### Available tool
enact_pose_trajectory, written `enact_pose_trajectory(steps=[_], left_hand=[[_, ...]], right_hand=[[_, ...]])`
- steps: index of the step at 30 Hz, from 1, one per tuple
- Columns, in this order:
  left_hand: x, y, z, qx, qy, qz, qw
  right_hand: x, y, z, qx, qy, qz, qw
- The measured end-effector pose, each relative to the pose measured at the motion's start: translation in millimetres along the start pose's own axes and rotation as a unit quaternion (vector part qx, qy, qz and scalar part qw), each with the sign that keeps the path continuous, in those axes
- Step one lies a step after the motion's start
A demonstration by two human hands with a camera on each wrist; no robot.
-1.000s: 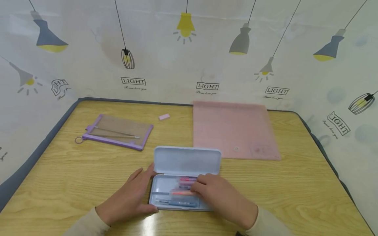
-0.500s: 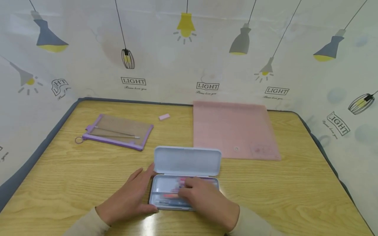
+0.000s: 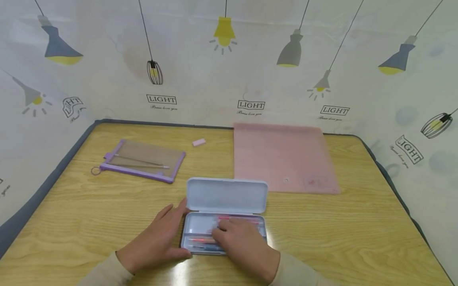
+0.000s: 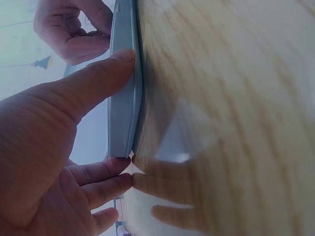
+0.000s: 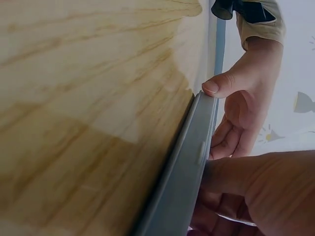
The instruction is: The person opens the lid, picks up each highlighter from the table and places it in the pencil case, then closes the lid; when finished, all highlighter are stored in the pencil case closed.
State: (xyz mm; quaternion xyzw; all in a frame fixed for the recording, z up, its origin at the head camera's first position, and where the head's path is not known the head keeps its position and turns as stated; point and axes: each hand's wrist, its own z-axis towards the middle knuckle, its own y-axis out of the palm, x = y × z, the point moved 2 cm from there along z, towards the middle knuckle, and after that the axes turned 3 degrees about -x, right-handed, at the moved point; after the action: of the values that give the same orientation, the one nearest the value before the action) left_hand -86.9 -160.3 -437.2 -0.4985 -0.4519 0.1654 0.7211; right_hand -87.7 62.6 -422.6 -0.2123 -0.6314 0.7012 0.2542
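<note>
A pale blue pencil case stands with its lid up near the table's front. My left hand holds its left end, thumb at the front corner and fingers by the back corner; the left wrist view shows that thumb against the case wall. My right hand reaches into the case, fingers curled, and pinches an orange pen over the front compartment. The pen's right part is hidden under the hand. A blue pen lies alongside it. Pink pens lie in the back compartment, partly covered.
A clear pouch with purple edging lies at the back left, with pencil-like sticks in it. A pink eraser is to its right. Behind the case, a pink folder lies flat. A printed curtain surrounds the table.
My right hand has moved left and toward me inside the case, carrying the orange pen down beside the blue pen. My left hand has stayed on the case's left end.
</note>
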Motion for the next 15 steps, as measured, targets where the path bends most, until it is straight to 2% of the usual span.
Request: enact_pose_trajectory(steps=[4,7,10,13,15], left_hand=[[0.4,0.2,0.0,-0.001,-0.001,0.002,1.0],[0.7,0.5,0.3,0.002,0.002,0.001,1.0],[0.9,0.7,0.5,0.004,0.003,0.0,1.0],[0.7,1.0,0.7,0.006,0.002,0.001,1.0],[0.7,1.4,0.8,0.007,0.0,-0.001,1.0]], right_hand=[[0.8,-2.0,-1.8,-0.003,0.001,0.014,1.0],[6.9,-11.8,-6.3,0.013,0.012,0.054,0.998],[23.3,-30.5,-10.7,0.073,0.032,0.11,0.991],[48.4,-50.8,-12.5,0.149,0.058,0.159,0.974],[65.2,-61.0,-14.2,0.18,0.081,0.188,0.962]])
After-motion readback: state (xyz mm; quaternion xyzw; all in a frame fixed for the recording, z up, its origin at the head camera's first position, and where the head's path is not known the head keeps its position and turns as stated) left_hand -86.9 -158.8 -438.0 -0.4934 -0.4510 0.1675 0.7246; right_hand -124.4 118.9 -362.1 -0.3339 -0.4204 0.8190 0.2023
